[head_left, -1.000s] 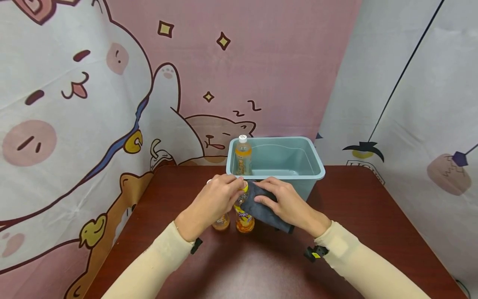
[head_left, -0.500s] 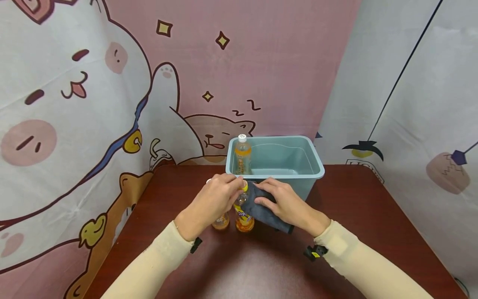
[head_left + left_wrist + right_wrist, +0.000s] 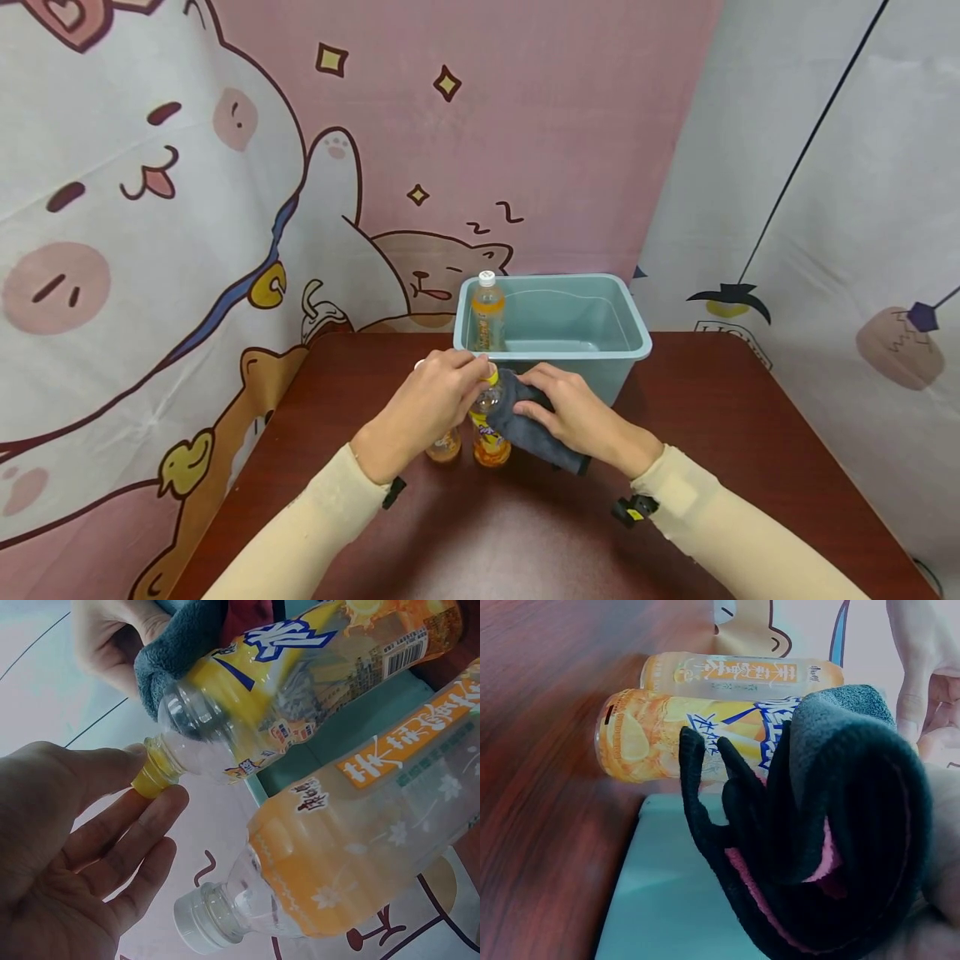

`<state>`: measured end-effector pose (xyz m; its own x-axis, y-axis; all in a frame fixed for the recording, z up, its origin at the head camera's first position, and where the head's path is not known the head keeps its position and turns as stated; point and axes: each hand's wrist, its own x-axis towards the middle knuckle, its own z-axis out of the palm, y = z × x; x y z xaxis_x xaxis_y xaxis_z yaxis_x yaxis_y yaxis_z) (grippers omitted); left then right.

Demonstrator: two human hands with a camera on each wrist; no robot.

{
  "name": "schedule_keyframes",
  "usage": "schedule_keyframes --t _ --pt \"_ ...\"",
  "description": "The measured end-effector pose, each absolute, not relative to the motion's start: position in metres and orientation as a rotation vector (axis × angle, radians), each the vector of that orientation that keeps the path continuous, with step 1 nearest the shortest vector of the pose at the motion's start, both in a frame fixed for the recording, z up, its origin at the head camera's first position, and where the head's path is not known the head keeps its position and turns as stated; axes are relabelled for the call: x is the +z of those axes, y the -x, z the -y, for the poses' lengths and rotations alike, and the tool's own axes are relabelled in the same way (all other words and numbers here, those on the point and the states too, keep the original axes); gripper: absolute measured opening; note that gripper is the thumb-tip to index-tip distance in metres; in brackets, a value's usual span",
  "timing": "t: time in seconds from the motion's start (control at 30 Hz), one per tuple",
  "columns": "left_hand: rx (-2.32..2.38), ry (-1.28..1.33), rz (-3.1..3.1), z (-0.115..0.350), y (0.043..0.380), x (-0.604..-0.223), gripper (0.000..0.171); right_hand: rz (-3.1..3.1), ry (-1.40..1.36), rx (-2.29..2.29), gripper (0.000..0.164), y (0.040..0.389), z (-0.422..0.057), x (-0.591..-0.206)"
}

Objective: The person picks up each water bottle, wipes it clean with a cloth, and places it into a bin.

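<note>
My left hand (image 3: 435, 392) pinches the yellow cap (image 3: 155, 769) of a bottle with a yellow label (image 3: 491, 437), which stands upright on the table. In my right hand (image 3: 577, 408) is a folded dark grey cloth (image 3: 536, 429); it lies against that bottle's shoulder in the left wrist view. A second bottle, with an orange label and white cap (image 3: 206, 919), stands just left of the first, partly hidden behind my left hand in the head view. Pink shows inside the folds of the cloth (image 3: 855, 787) in the right wrist view.
A light blue plastic bin (image 3: 570, 358) stands behind the bottles at the back of the dark red-brown table (image 3: 720, 467). Another white-capped bottle (image 3: 488, 312) is upright in its left end. A cartoon-printed curtain (image 3: 570, 150) hangs behind the table.
My right hand has shifted slightly down with the cloth, which now looks more bunched against the bottle. My left hand has stayed at the yellow cap.
</note>
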<state>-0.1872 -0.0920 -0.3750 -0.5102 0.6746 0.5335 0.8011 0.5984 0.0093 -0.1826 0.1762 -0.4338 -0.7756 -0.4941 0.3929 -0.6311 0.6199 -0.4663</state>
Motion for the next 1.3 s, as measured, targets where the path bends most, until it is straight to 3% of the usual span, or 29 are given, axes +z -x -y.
schedule_keyframes --t 0.97,1.3 --pt "-0.370 1.162 2.388 0.092 0.186 -0.374 0.018 2.896 -1.135 0.615 0.030 0.196 -0.174 -0.490" --pt "-0.337 1.164 2.380 0.093 0.188 -0.376 0.017 2.925 -1.127 0.654 0.037 0.197 -0.173 -0.493"
